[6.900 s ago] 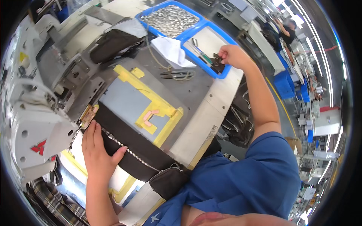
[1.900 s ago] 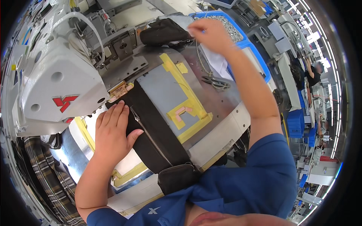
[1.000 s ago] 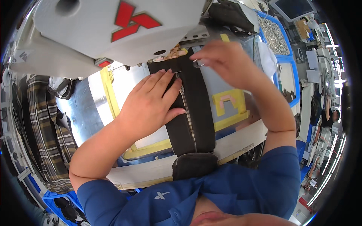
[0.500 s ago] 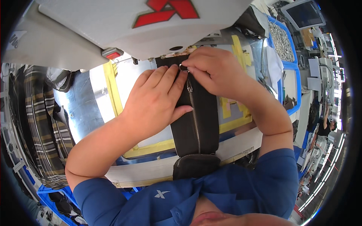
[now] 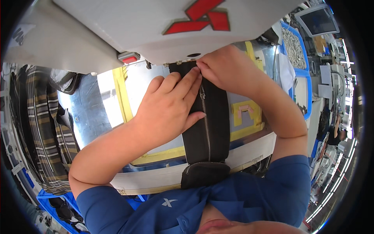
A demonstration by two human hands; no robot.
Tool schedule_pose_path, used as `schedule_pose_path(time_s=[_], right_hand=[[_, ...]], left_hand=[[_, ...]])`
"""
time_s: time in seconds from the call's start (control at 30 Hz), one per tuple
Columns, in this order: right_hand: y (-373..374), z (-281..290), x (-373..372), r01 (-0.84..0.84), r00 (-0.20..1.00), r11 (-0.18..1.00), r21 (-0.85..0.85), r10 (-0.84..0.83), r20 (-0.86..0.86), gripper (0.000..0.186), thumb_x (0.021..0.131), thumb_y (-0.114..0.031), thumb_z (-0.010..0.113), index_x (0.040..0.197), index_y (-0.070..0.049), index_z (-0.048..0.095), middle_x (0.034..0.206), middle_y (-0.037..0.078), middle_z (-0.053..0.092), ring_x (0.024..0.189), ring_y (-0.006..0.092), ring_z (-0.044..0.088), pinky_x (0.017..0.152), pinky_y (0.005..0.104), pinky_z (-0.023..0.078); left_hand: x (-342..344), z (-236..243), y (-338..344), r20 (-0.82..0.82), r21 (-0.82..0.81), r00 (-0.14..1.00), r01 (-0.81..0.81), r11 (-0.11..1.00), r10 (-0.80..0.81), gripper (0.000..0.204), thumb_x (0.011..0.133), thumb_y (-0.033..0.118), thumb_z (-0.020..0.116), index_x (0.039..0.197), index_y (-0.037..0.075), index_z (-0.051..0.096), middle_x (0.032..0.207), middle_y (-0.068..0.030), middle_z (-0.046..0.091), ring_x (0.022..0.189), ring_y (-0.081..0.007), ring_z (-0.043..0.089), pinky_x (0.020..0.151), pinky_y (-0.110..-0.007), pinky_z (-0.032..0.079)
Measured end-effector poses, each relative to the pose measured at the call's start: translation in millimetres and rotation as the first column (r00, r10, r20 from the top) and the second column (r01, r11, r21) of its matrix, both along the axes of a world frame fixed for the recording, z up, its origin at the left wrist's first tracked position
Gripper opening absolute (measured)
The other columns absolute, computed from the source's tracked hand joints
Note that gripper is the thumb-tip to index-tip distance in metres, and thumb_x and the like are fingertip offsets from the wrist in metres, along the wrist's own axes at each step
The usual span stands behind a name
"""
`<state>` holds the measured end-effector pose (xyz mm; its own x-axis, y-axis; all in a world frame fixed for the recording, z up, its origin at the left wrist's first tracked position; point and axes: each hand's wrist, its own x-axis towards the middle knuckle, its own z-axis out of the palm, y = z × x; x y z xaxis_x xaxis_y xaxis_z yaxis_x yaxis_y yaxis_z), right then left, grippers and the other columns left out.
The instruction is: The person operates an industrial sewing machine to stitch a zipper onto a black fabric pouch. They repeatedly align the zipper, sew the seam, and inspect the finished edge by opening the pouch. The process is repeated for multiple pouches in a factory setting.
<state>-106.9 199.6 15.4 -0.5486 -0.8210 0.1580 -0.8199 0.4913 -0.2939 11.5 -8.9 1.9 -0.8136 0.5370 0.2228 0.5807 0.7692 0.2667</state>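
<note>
Hanging at the far left edge, a striped plaid cloth (image 5: 43, 128), draped beside the work surface (image 5: 91, 113). Further in, a yellow tape outline (image 5: 121, 97) stuck on that surface, with more yellow tape running along its near edge.

Pressing down flat near the middle, the left hand (image 5: 165, 107): fingers spread and released, not gripping, palm and fingertips resting on the left half of a black zippered bag panel (image 5: 212, 124), forefinger tip touching the zipper line. Lying lengthwise from under the machine head toward the body, that black panel, its silver zipper (image 5: 204, 121) running down the centre, its near end folded over the front edge of the surface just above the blue shirt.

Overhead, filling the top, a white sewing machine head (image 5: 156, 23) with a red mark on it, the panel's far end tucked right beneath.

Pinching at the panel's top end close under the machine, the right hand (image 5: 230, 72): fingers curled and closed on the fabric edge beside the zipper top, touching the left fingertips.

Farther right, small pink tape marks (image 5: 243, 111) on the surface, then blue trays (image 5: 296, 58) holding small metal parts, well apart from both hands.
</note>
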Motion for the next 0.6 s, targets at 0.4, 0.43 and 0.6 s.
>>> schedule_pose_path(time_s=[0.4, 0.43, 0.6], right_hand=[[9, 3, 20, 0.081, 0.997, 0.995, -0.057, -0.080, 0.007, 0.019, 0.089, -0.008, 0.068, 0.106, -0.001, 0.074, 0.102, 0.016, 0.073, 0.095, 0.0355, 0.071, 0.083, 0.0456, 0.059], [13, -1, 25, 0.075, 0.996, 0.993, -0.091, -0.078, -0.032, 0.020, 0.090, -0.008, 0.069, 0.109, -0.002, 0.074, 0.103, 0.015, 0.074, 0.095, 0.0351, 0.072, 0.083, 0.0452, 0.059], [23, -13, 33, -0.003, 0.988, 0.994, -0.111, -0.014, -0.155, 0.040, 0.084, -0.007, 0.068, 0.123, 0.001, 0.073, 0.117, 0.014, 0.072, 0.099, 0.0320, 0.072, 0.089, 0.0425, 0.060]], left_hand=[[-9, 5, -4, 0.164, 0.100, 0.986, -0.053, 0.994, 0.036, 0.082, 0.078, 0.046, 0.086, 0.145, 0.005, 0.062, 0.153, -0.0102, 0.059, 0.118, -0.0352, 0.057, 0.104, -0.046, 0.047], [-9, 5, -3, 0.176, 0.117, 0.984, -0.058, 0.991, 0.036, 0.082, 0.077, 0.045, 0.087, 0.144, 0.005, 0.063, 0.152, -0.0102, 0.059, 0.117, -0.0354, 0.057, 0.104, -0.046, 0.047], [-13, 6, -4, 0.210, 0.187, 0.977, -0.074, 0.980, 0.033, 0.079, 0.072, 0.038, 0.091, 0.140, 0.005, 0.066, 0.151, -0.0111, 0.060, 0.114, -0.0361, 0.058, 0.105, -0.046, 0.047]])
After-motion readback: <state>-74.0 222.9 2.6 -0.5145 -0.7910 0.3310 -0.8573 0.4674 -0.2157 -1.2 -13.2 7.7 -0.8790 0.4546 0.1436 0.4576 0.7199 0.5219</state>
